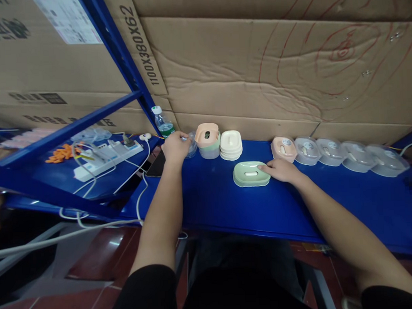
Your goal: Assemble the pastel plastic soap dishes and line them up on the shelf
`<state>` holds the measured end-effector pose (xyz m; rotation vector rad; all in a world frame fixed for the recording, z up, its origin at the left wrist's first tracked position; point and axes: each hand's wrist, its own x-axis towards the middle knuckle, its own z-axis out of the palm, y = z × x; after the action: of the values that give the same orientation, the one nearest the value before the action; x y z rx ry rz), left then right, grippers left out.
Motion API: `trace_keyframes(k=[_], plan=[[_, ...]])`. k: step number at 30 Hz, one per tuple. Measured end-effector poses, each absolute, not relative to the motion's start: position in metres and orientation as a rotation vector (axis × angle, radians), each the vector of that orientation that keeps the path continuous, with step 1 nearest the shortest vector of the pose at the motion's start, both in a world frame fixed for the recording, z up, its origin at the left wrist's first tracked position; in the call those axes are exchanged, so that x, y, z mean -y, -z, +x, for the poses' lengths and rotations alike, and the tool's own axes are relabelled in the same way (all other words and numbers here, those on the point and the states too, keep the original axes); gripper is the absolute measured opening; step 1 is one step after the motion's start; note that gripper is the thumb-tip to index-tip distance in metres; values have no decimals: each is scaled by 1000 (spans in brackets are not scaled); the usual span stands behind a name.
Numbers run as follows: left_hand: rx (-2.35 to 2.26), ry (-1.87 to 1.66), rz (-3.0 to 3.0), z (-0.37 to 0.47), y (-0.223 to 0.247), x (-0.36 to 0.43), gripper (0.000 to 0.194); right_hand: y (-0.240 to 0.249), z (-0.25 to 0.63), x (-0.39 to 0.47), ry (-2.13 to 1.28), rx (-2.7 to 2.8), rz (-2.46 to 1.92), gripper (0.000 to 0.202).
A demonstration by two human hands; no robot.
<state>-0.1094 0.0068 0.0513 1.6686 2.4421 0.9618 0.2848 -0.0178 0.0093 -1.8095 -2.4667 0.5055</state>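
Note:
A pale green soap dish (251, 170) with a slot in its middle lies on the blue shelf in front of me. My right hand (282, 170) pinches its right rim, thumb over the inside. Further left, my left hand (176, 149) curls at the edge of some clear plastic lids (192, 146); its fingertips are partly hidden. Beside these lids stands a stack of dishes topped by a peach one (207, 135), with green and clear pieces beneath. Next to it is a stack of cream lids (231, 144).
Several lidded soap boxes stand in a row at the right, a peach one (283, 149) first, then clear ones (359, 156). A water bottle (163, 122) is behind my left hand. Left of the blue post are a power strip (107, 159), cables and orange pieces (60, 153). Cardboard (216, 72) backs the shelf.

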Motion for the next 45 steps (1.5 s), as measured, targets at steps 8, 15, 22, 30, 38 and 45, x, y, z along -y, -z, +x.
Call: trace_keyframes(k=[8,15,22,30,38,45], plan=[[-2226,-1740,1582,-107,-49,-10,21,-8,286,16,-491,2477,-1774,73],[-1422,-2143,1483,-47,-61,13,22,-20,283,26,-209,2107,-1755,59],[-945,-1463,1257,24,-34,38,31,-31,274,43,-2,2289,-1037,104],[-1231,-1135,1903,19,-16,36,61,-27,288,34,-238,2350,-1128,103],[-1376,-537,2462,15,-22,44,92,-29,305,27,-558,2494,-1269,103],[-1405,-421,2498,10,-26,46,82,-22,300,27,-578,2519,-1225,104]])
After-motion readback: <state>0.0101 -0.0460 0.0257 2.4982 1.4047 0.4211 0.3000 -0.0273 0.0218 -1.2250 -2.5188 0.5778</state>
